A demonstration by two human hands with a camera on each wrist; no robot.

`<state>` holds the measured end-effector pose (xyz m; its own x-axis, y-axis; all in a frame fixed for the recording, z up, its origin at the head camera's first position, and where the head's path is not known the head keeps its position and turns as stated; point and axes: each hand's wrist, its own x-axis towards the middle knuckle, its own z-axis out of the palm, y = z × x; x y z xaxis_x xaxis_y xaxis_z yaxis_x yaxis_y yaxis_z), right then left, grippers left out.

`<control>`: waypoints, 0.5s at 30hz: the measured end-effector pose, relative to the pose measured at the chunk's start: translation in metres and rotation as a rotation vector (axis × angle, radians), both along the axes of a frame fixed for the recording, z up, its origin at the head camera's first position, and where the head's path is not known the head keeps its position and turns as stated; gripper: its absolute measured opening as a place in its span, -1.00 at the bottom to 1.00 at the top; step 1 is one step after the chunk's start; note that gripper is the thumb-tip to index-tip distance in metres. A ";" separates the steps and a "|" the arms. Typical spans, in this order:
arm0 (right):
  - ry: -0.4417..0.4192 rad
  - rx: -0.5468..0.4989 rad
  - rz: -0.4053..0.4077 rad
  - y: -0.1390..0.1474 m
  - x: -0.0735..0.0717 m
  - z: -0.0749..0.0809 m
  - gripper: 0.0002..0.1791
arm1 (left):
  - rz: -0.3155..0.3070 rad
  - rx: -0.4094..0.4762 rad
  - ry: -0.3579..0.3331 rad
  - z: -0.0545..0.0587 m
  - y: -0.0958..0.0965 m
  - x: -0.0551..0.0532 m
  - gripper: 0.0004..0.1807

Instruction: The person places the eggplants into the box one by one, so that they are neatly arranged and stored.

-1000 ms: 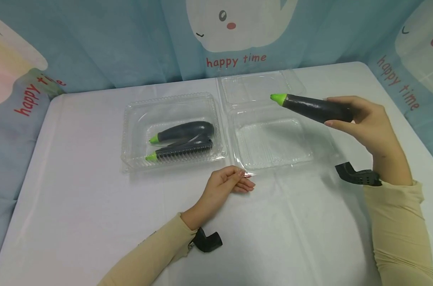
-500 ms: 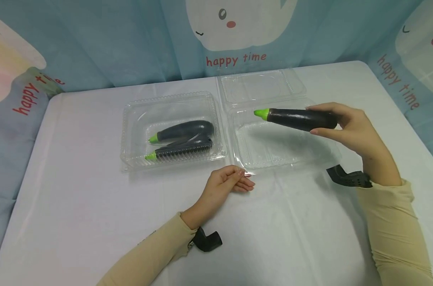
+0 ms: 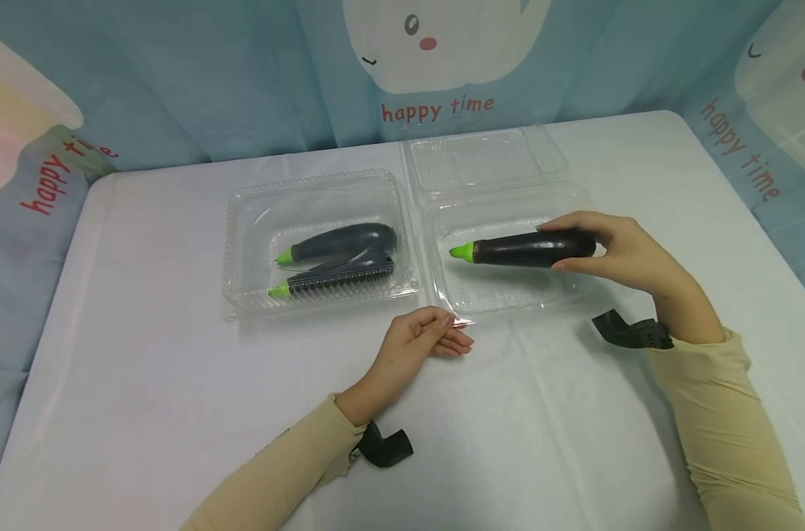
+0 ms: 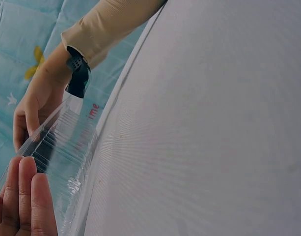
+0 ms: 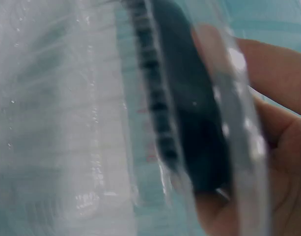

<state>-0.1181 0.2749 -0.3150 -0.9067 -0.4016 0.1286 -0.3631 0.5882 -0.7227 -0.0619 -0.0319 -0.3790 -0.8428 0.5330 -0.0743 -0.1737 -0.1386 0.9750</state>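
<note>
My right hand [image 3: 617, 251] grips a dark eggplant [image 3: 515, 249] by its thick end, thumb on the near side and fingers on the far side. The eggplant lies level over the open clear plastic container [image 3: 502, 304], its green stem end pointing left. In the right wrist view the container wall crosses in front of the eggplant [image 5: 189, 98]. At the container's front left corner, my left hand [image 3: 418, 335] pinches the rim between thumb and forefinger. Its other fingers [image 4: 42, 206] extend loosely in the left wrist view.
Left of it stands another clear plastic container [image 3: 259, 221], with two green-tipped eggplants [image 3: 345, 242] inside. The open container's lid [image 3: 482, 158] lies flat behind it, near the back edge of the white table [image 3: 143, 332]. A blue printed curtain [image 3: 243, 74] hangs behind.
The right hand has carried the eggplant left and down from the right side to over the open container. The left hand keeps its place at the corner.
</note>
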 end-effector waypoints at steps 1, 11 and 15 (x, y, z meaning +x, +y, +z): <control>0.006 0.015 0.016 -0.001 0.000 -0.001 -0.44 | 0.000 0.001 -0.001 0.000 0.000 0.000 -0.71; -0.058 0.161 0.065 -0.005 0.000 -0.007 -0.47 | 0.000 -0.002 -0.007 0.002 0.001 0.000 -0.70; -0.055 0.187 0.072 -0.007 -0.001 -0.009 -0.48 | 0.003 -0.003 -0.019 0.002 0.000 0.001 -0.70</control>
